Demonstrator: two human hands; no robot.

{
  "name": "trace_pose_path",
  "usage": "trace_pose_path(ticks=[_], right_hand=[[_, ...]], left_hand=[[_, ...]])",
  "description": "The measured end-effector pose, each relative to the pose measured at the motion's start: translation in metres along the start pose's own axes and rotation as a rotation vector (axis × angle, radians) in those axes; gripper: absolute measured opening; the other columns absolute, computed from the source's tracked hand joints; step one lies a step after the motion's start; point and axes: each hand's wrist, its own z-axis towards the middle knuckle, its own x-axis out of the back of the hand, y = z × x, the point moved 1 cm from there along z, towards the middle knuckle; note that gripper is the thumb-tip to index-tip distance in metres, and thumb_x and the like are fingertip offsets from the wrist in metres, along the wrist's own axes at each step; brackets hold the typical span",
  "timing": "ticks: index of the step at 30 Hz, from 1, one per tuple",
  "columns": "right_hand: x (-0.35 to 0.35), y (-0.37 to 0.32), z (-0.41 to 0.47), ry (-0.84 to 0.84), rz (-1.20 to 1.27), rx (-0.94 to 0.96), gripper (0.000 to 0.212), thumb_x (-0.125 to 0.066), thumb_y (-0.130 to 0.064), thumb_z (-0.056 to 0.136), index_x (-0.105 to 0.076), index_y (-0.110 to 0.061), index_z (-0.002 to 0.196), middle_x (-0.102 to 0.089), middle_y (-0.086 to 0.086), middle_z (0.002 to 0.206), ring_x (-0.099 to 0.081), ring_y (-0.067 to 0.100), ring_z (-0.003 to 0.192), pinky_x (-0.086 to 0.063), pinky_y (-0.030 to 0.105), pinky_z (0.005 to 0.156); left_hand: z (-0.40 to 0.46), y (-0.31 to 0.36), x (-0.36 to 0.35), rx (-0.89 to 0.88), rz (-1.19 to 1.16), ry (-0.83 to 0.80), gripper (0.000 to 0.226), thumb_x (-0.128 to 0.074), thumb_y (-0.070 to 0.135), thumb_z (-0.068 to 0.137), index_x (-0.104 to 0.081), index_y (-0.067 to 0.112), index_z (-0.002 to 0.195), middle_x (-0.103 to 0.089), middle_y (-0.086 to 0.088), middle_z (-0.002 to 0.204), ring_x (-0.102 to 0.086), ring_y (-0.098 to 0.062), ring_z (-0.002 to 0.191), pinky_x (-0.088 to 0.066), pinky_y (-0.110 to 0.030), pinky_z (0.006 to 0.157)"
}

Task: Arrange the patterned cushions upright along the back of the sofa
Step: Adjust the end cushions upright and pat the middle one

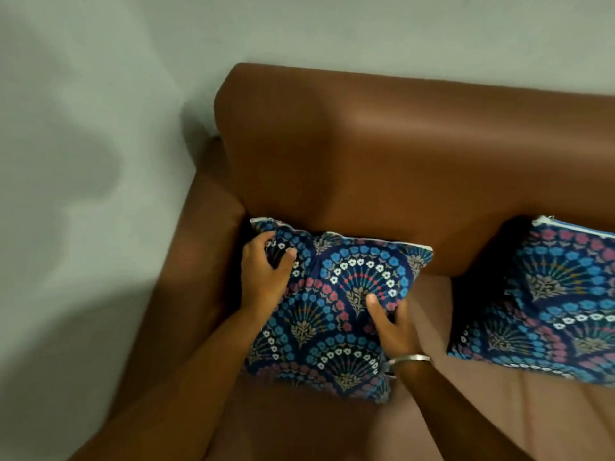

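While the near cushion is leaned on the sofa back | its top corner is pinched by the left hand | its right edge is gripped by the right hand | second cushion propped well apart | risk: forward slump on slick leather if released unseated.

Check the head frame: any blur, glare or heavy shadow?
Head view: soft overall, motion blur smearing the right cushion; a sheen highlight on the sofa back; big soft shadows on the wall at left; wide-angle bending of the sofa edges; the left cushion stays readable.
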Motion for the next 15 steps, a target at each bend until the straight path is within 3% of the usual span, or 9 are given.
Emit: trace_pose_path(ticks=[3,5,6,7,8,9,12,14,15], right_hand=[[0.002,-0.017,-0.015,0.138,-0.022,0.212,0.069,-0.058,-0.047,0.087,-0.037,-0.011,0.141,-0.059,0.014,0.131,-0.059,0.016,0.115,-0.046,0.023,0.097],[0.006,-0.029,0.001,0.171,-0.035,0.233,0.069,-0.054,-0.043,0.091,-0.039,0.013,0.13,-0.059,0.035,0.113,-0.06,0.029,0.1,-0.041,0.007,0.089],[0.007,-0.034,0.012,0.171,-0.044,0.217,0.077,-0.053,-0.052,0.09,-0.039,0.012,0.129,-0.058,0.038,0.111,-0.059,0.036,0.1,-0.045,0.013,0.09],[0.008,-0.035,0.025,0.126,-0.055,0.185,0.084,-0.054,-0.061,0.086,-0.035,0.004,0.136,-0.057,0.036,0.117,-0.058,0.042,0.106,-0.048,0.031,0.096],[0.008,-0.035,0.034,0.09,-0.099,0.171,0.084,-0.056,-0.063,0.084,-0.03,-0.008,0.142,-0.055,0.033,0.124,-0.057,0.044,0.111,-0.048,0.046,0.097],[0.012,-0.03,0.042,0.075,-0.124,0.182,0.082,-0.059,-0.061,0.083,-0.028,-0.015,0.144,-0.055,0.029,0.126,-0.058,0.042,0.113,-0.049,0.053,0.095],[0.012,-0.021,0.036,0.072,-0.059,0.168,0.06,-0.063,-0.048,0.086,-0.042,-0.017,0.132,-0.063,0.016,0.113,-0.066,0.013,0.102,-0.054,0.033,0.089],[0.006,-0.018,0.028,0.024,-0.054,0.13,0.052,-0.065,-0.061,0.078,-0.054,-0.031,0.118,-0.069,0.006,0.101,-0.068,0.017,0.095,-0.054,0.041,0.088],[0.0,-0.017,0.03,-0.002,-0.064,0.109,0.058,-0.065,-0.069,0.072,-0.057,-0.03,0.115,-0.07,0.005,0.097,-0.068,0.021,0.094,-0.054,0.047,0.088]], left_hand=[[-0.036,0.026,0.023,-0.247,-0.261,0.223,0.064,-0.071,0.029,0.089,-0.037,0.02,0.142,-0.045,-0.011,0.142,-0.048,-0.021,0.132,-0.043,-0.035,0.106],[-0.027,0.03,0.033,-0.33,-0.35,0.248,0.069,-0.068,0.026,0.09,-0.028,0.019,0.147,-0.045,-0.015,0.145,-0.047,-0.024,0.135,-0.041,-0.035,0.109],[-0.015,0.029,0.036,-0.33,-0.353,0.259,0.071,-0.066,0.029,0.09,-0.025,0.019,0.148,-0.046,-0.014,0.143,-0.048,-0.023,0.133,-0.04,-0.034,0.109],[-0.001,0.027,0.039,-0.293,-0.357,0.282,0.073,-0.064,0.033,0.09,-0.023,0.018,0.149,-0.048,-0.012,0.139,-0.05,-0.022,0.13,-0.041,-0.035,0.109],[0.015,0.024,0.043,-0.231,-0.368,0.302,0.075,-0.062,0.039,0.09,-0.023,0.017,0.149,-0.05,-0.011,0.137,-0.052,-0.022,0.127,-0.043,-0.039,0.108],[0.033,0.02,0.045,-0.157,-0.375,0.292,0.075,-0.06,0.047,0.09,-0.026,0.016,0.149,-0.052,-0.011,0.136,-0.055,-0.022,0.124,-0.046,-0.044,0.105],[0.067,0.012,0.048,-0.003,-0.316,0.103,0.063,-0.052,0.067,0.087,-0.055,0.021,0.13,-0.068,-0.003,0.121,-0.066,-0.017,0.109,-0.054,-0.05,0.094],[0.067,0.01,0.053,-0.021,-0.291,0.123,0.051,-0.049,0.06,0.093,-0.063,0.017,0.118,-0.072,-0.003,0.11,-0.069,-0.019,0.1,-0.058,-0.044,0.086],[0.065,0.006,0.058,-0.024,-0.274,0.173,0.047,-0.048,0.054,0.096,-0.064,0.014,0.115,-0.073,-0.004,0.107,-0.07,-0.021,0.097,-0.058,-0.036,0.081]])
